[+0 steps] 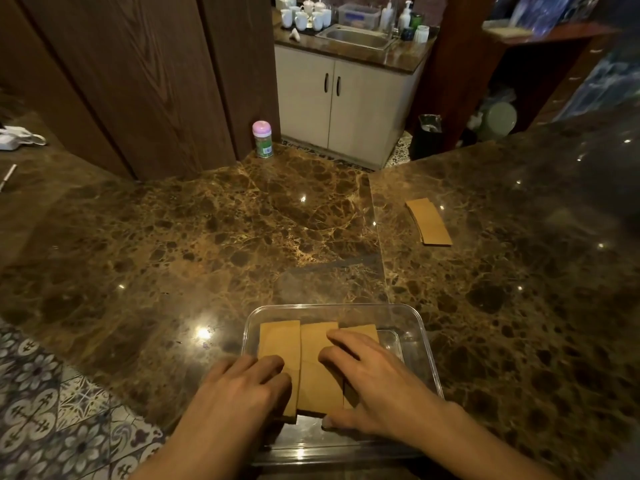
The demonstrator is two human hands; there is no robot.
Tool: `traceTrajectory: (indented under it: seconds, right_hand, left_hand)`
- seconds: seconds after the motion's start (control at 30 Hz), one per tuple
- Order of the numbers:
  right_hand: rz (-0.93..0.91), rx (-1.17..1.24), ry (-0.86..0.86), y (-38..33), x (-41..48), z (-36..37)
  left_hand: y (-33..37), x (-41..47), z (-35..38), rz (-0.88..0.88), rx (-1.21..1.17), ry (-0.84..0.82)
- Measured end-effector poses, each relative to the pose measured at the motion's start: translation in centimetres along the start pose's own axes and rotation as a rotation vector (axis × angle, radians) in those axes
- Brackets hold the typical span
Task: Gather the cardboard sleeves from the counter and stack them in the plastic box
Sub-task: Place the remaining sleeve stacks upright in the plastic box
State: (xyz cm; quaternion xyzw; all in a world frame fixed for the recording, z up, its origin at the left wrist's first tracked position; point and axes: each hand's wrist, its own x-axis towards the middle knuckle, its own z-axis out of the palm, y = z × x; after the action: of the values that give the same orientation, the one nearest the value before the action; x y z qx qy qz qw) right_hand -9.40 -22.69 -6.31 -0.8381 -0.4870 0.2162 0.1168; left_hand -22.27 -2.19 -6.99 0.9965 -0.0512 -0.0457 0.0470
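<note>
A clear plastic box (420,327) sits at the counter's near edge. Inside it lie flat brown cardboard sleeves (313,344) side by side, slightly overlapped. My left hand (242,386) rests palm down on the left sleeves, fingers bent over them. My right hand (377,375) presses on the right sleeves, fingers spread, thumb at their near edge. Neither hand lifts anything. A second small pile of cardboard sleeves (428,221) lies on the counter to the far right, away from both hands.
The dark marble counter (207,237) wraps around in an L. A pink-capped bottle (262,139) stands at its far edge. A white cord and a pen lie far left. Beyond are a sink cabinet (346,98) with cups and a black bin.
</note>
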Motion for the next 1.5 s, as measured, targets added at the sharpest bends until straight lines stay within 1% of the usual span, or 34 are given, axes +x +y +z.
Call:
traceTrajectory:
  seconds: [0.2,0.27,0.3,0.33,0.37,0.43,0.47,0.5,0.53,0.6,0.67,0.73,0.8,0.87,0.93,1.03,1.23,1.3,1.33,1.37,1.43,1.5]
  right_hand:
    - [-0.011,-0.049,0.043,0.0,0.0,0.0]
    - [0.003,0.012,0.047,-0.2,0.0,-1.0]
    - [0.030,0.087,0.073,-0.3,0.0,-1.9]
    - [0.076,0.179,0.131,-0.1,0.3,-2.9]
    - [0.132,0.265,0.234,0.3,0.7,-4.3]
    - [0.252,0.367,0.515,2.6,2.2,-7.0]
    - [0.328,0.378,0.623,4.5,3.1,-8.2]
    - [0.413,0.355,0.686,6.9,4.3,-9.4]
    - [0.500,0.314,0.700,9.4,5.5,-10.4]
    - [0.688,0.262,0.628,14.4,7.5,-11.6]
    - [0.842,0.275,0.535,18.0,9.0,-12.3]
    - [0.931,0.288,0.485,20.2,10.2,-12.8]
    - [1.002,0.249,0.448,21.2,11.4,-13.2]
    - [1.029,0.180,0.413,21.3,12.3,-13.0]
    - [1.038,0.116,0.387,21.6,13.3,-12.7]
    - [1.057,0.060,0.385,22.4,14.3,-12.6]
    - [0.989,-0.044,0.290,23.1,13.3,-13.5]
    - [0.969,-0.025,0.287,22.8,12.5,-13.8]
    - [0.954,0.027,0.323,22.6,11.9,-13.8]
    - [0.931,0.132,0.381,22.4,11.5,-13.8]
    - [0.885,0.435,0.505,21.2,10.6,-13.4]
    - [0.805,0.718,0.599,19.5,9.7,-13.0]
  left_hand:
    - [0.3,0.2,-0.2,-0.017,-0.001,-0.008]
    - [0.1,0.2,-0.4,0.001,-0.004,-0.001]
    - [0.0,0.1,-0.5,0.010,0.002,0.009]
    - [-0.1,0.1,-0.5,0.015,0.015,0.018]
    - [-0.2,0.2,-0.6,0.009,0.028,0.022]
    - [-0.4,0.6,-1.1,-0.011,0.036,0.044]
    - [-0.4,0.9,-1.4,-0.018,0.029,0.078]
    - [-0.5,1.5,-2.1,-0.027,0.007,0.121]
    - [-0.5,2.2,-2.8,-0.040,-0.025,0.159]
    - [-0.9,4.0,-4.4,-0.081,-0.128,0.192]
    - [-1.8,6.7,-5.3,-0.130,-0.252,0.179]
    - [-2.9,10.1,-5.3,-0.152,-0.322,0.168]
    - [-3.8,14.1,-4.8,-0.158,-0.361,0.137]
    - [-4.2,17.7,-4.3,-0.153,-0.338,0.098]
    - [-4.0,21.4,-3.8,-0.136,-0.301,0.020]
    - [-3.1,26.2,-3.3,-0.087,-0.287,-0.079]
    - [-1.2,31.2,-1.5,-0.093,-0.423,-0.127]
    - [-0.7,32.2,-0.5,-0.150,-0.542,-0.084]
    - [-0.4,32.6,-0.1,-0.204,-0.673,-0.059]
    - [0.1,32.9,0.0,-0.273,-0.870,-0.039]
    - [1.4,33.0,-0.7,-0.395,-1.316,-0.038]
    - [2.7,32.5,-2.1,-0.428,-1.653,-0.074]
